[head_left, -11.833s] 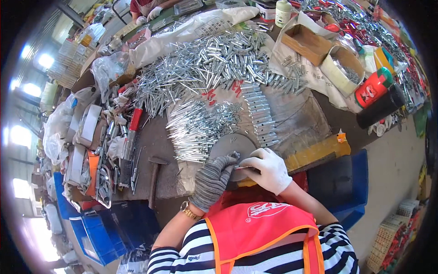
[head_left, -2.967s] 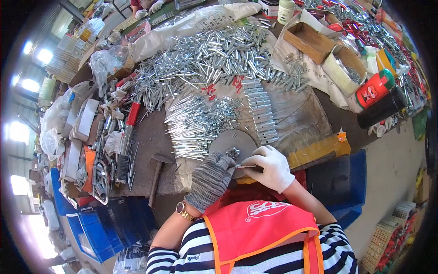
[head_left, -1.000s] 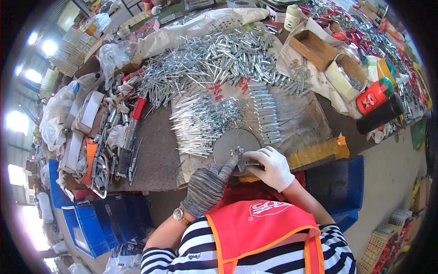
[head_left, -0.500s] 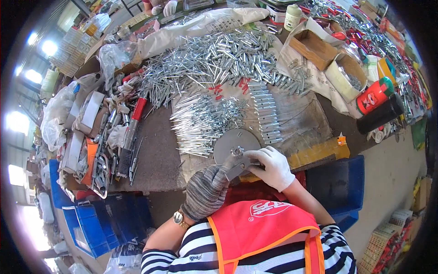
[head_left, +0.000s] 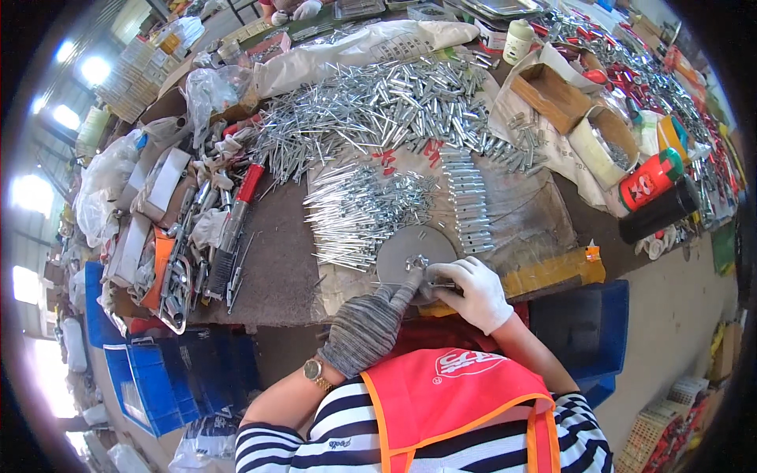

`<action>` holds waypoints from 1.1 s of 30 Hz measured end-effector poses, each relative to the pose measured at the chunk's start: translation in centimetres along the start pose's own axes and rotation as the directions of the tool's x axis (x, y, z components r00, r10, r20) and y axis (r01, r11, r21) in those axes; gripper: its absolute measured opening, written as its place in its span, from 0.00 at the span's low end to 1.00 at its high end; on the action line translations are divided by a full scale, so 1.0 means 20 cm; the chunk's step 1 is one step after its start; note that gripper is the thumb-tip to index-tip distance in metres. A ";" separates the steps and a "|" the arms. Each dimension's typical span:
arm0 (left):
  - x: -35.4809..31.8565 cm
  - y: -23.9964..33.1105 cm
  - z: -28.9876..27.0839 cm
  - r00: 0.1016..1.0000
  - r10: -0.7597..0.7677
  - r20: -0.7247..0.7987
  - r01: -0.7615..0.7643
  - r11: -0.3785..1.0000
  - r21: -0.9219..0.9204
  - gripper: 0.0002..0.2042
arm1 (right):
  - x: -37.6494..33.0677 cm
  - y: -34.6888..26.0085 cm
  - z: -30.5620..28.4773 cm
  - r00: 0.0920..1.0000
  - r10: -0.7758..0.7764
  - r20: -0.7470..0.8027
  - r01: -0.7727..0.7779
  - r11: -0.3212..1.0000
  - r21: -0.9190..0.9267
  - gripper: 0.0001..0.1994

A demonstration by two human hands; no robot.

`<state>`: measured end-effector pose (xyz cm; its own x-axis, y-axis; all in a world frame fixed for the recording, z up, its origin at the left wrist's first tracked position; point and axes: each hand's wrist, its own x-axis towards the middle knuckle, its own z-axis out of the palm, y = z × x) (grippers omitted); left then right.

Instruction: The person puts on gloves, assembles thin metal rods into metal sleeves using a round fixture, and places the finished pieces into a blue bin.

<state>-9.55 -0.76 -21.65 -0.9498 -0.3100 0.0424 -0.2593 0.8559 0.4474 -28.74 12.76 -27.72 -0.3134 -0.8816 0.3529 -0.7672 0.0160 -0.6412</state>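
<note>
My left hand (head_left: 364, 327), in a grey knitted glove, has its fingers drawn together at the edge of a round grey disc (head_left: 394, 251). What it grips is hidden by the glove. Opposite it, my right hand (head_left: 477, 298) in a white glove pinches a thin metal pin (head_left: 441, 285) that lies crosswise. Small metal parts (head_left: 416, 262) sit on the disc just beyond my fingertips. Behind the disc spread a pile of slim silver pins (head_left: 341, 225) and a heap of short fasteners (head_left: 408, 197). A column of drilled metal tubes (head_left: 467, 197) lies to the right.
A large mound of metal tubes (head_left: 410, 102) covers the back. Tools, including a red-handled wire brush (head_left: 236, 221), crowd the left. Cardboard boxes (head_left: 552, 94) and a black cylinder (head_left: 658, 211) stand right. Blue bins (head_left: 579, 327) hang below the table edge. Another person's gloved hand (head_left: 307, 9) shows far off.
The flat metal piece that showed between my hands is out of sight. My left hand has turned, its fingertips now at the disc. The right hand stays almost in place.
</note>
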 end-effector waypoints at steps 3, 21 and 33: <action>-0.01 0.04 -0.07 0.983 0.114 -0.143 -0.106 0.992 0.063 0.33 | 0.00 -0.01 -0.02 0.999 0.021 0.028 -0.021 1.000 0.006 0.20; -0.13 -0.23 -0.12 0.878 -0.297 -0.376 0.407 0.875 0.260 0.27 | 0.01 -0.01 -0.01 0.980 -0.199 0.016 0.200 0.970 -0.141 0.12; -0.22 -0.49 -0.09 0.804 -0.172 -0.569 0.417 0.846 0.333 0.15 | 0.07 -0.09 0.00 0.980 -0.166 0.115 0.185 0.964 -0.190 0.07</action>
<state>-2.60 -8.53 -24.69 -0.6195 -0.6321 0.4654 -0.6732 0.7328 0.0991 -27.78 11.44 -26.08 -0.1157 -0.9202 0.3739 -0.9042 -0.0581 -0.4230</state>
